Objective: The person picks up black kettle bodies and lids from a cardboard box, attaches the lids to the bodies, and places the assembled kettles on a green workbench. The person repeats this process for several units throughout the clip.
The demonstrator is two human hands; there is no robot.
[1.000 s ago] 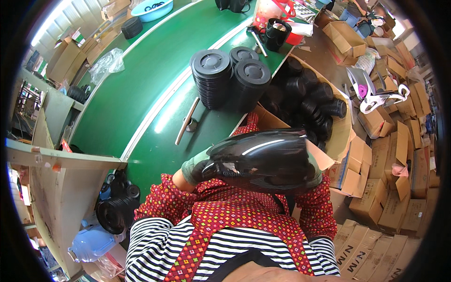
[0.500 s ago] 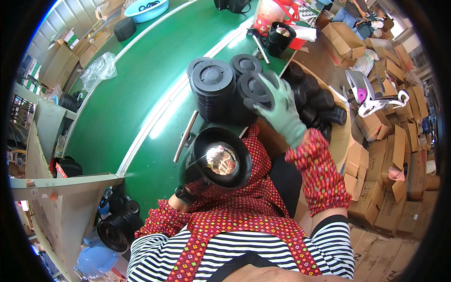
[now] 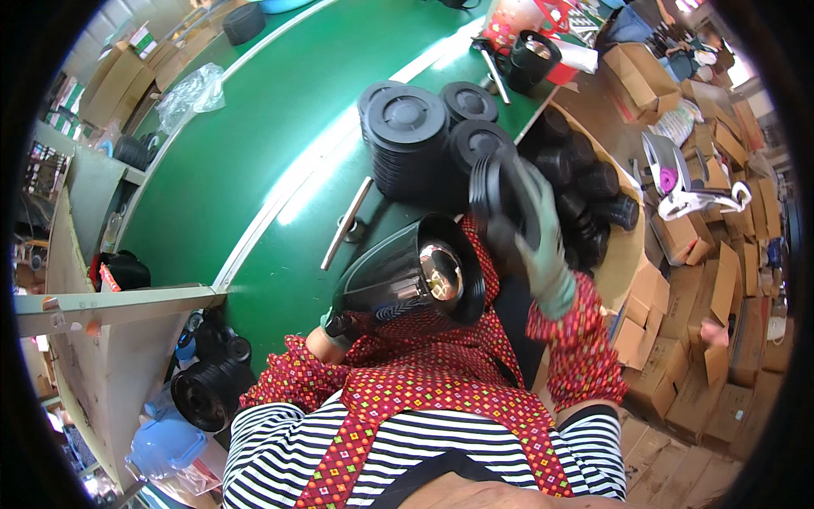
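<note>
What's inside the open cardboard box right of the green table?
The box holds black round parts; anything beneath them is covered, and the right hand hides part.

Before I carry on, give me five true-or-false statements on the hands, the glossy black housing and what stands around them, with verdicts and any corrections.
1. The right hand holds a ridged black piece. True.

2. The left hand is empty. False: it holds the glossy black housing.

3. The housing's open end faces the person's left. False: it faces right, with a shiny surface inside.

4. Black discs stand stacked on the green tabletop. True.

5. The open cardboard box of dark round parts is left of the stacks. False: it is to their right.
</note>
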